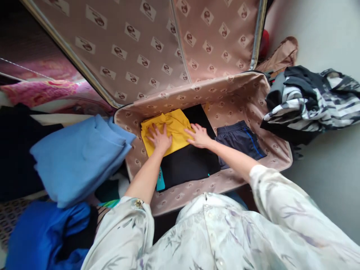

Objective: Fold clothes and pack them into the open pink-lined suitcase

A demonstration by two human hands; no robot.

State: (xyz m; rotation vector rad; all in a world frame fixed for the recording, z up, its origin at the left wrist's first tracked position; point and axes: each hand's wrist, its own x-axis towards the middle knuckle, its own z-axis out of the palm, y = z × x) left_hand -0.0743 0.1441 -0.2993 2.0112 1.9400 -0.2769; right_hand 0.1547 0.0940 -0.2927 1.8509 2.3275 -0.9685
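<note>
Both palms, left hand (159,138) and right hand (200,135), lay flat, fingers spread, on the yellow garment (172,129) inside the suitcase (247,95); best pressed evenly, smoothing outward, I'd judge.

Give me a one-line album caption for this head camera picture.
Both hands, left and right, press flat on a folded yellow garment inside an open suitcase.

no readable text, suitcase lining (135,56) logo print too small
</note>
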